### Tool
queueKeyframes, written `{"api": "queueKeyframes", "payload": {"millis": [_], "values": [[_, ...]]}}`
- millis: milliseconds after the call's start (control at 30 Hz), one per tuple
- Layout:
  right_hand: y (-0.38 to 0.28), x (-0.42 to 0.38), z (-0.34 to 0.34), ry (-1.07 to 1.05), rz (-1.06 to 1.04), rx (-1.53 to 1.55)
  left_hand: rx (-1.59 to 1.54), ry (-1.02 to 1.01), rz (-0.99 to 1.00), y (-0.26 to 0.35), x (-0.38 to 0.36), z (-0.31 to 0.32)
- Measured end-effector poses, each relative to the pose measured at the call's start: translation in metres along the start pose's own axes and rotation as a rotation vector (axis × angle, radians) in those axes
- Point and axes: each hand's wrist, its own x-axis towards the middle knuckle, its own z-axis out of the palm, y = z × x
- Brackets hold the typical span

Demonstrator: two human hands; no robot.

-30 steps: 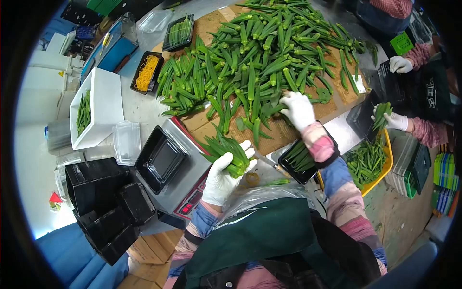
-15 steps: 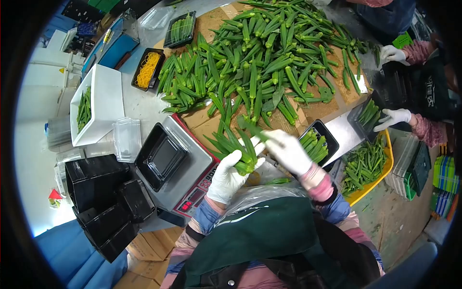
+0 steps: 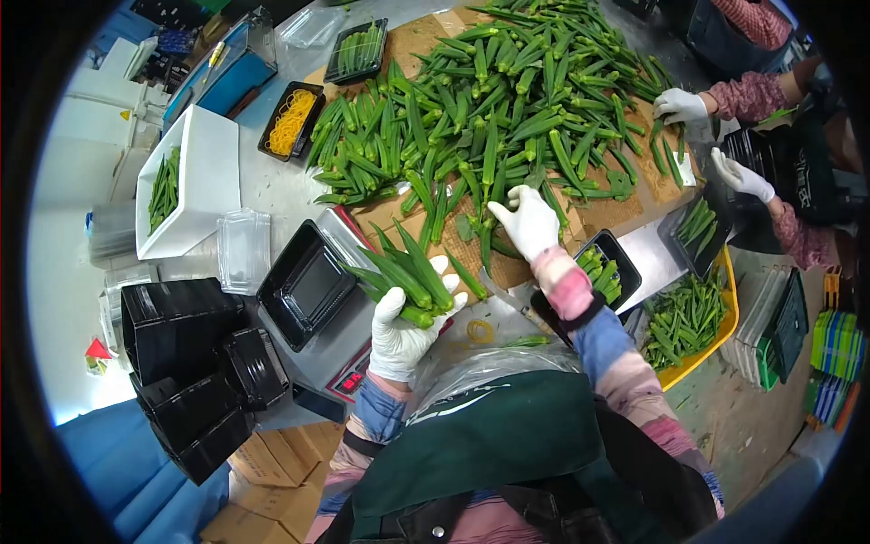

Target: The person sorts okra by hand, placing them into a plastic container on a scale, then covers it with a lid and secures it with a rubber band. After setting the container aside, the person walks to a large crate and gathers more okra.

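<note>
My left hand (image 3: 399, 346), in a white glove, is closed around a small bunch of okra (image 3: 410, 276), with the pods pointing up and left. At the near edge of the okra pile (image 3: 489, 109), my right hand (image 3: 529, 223) is over the cardboard, gloved too. Its thumb and forefinger are apart, and I see no pod between them. Below it lies a knife (image 3: 512, 299), partly hidden by my sleeve. A black tray (image 3: 308, 286) sits on the scale (image 3: 349, 363) left of my left hand.
Yellow rubber bands (image 3: 292, 121) fill a black tray at upper left, beside a white bin (image 3: 217, 172) with okra. Black trays (image 3: 186, 340) stack at left. Right are a part-filled tray (image 3: 609, 272) and a yellow crate (image 3: 720, 331). A co-worker's gloved hands (image 3: 681, 106) are at far right.
My right hand has left the bunch and moved up to the pile. My left hand has shifted slightly left with the okra. The co-worker's hands have moved left and up.
</note>
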Motion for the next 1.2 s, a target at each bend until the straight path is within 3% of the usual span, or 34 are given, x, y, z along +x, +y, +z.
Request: {"api": "queueKeyframes", "payload": {"millis": [100, 200, 267, 333, 433, 667, 800, 900, 933, 1000, 1067, 1133, 1200], "values": [[0.019, 0.024, 0.027, -0.086, 0.038, -0.048, 0.022, -0.022, 0.001, 0.002, 0.000, 0.004], [0.045, 0.033, 0.019, -0.140, -0.019, 0.437, 0.051, -0.021, 0.003, 0.006, -0.003, 0.005], [0.047, 0.027, -0.016, -0.405, 0.192, 0.875, 0.049, -0.009, -0.003, 0.004, -0.003, 0.003], [0.049, 0.018, -0.037, -0.618, 0.188, 1.403, 0.042, 0.005, -0.031, 0.003, -0.002, -0.001], [0.030, -0.002, -0.068, -0.635, 0.358, 1.586, 0.044, 0.003, -0.058, -0.004, 0.003, 0.002], [0.025, -0.025, -0.064, -0.860, 0.212, 1.899, -0.039, -0.070, -0.084, -0.005, 0.004, 0.002], [0.020, -0.031, -0.061, -0.909, 0.184, 1.946, -0.022, -0.076, -0.065, -0.005, 0.001, 0.004], [0.011, -0.037, -0.061, -0.828, 0.269, 1.754, 0.016, -0.064, -0.063, -0.006, -0.002, 0.005], [0.005, -0.038, -0.061, -0.798, 0.270, 1.561, 0.054, -0.052, -0.061, -0.006, -0.002, 0.007], [-0.020, -0.052, -0.049, -0.773, 0.156, 1.479, 0.096, 0.000, -0.031, -0.006, -0.005, 0.018], [-0.059, -0.068, -0.058, -0.742, -0.134, 0.892, 0.301, 0.060, 0.105, -0.009, 0.000, 0.021], [-0.080, -0.091, -0.038, -0.671, -0.290, 0.695, 0.434, 0.178, 0.199, -0.012, -0.005, 0.014], [-0.103, -0.096, -0.033, -0.724, -0.290, 0.647, 0.245, 0.202, 0.156, -0.004, -0.014, 0.016]]}}
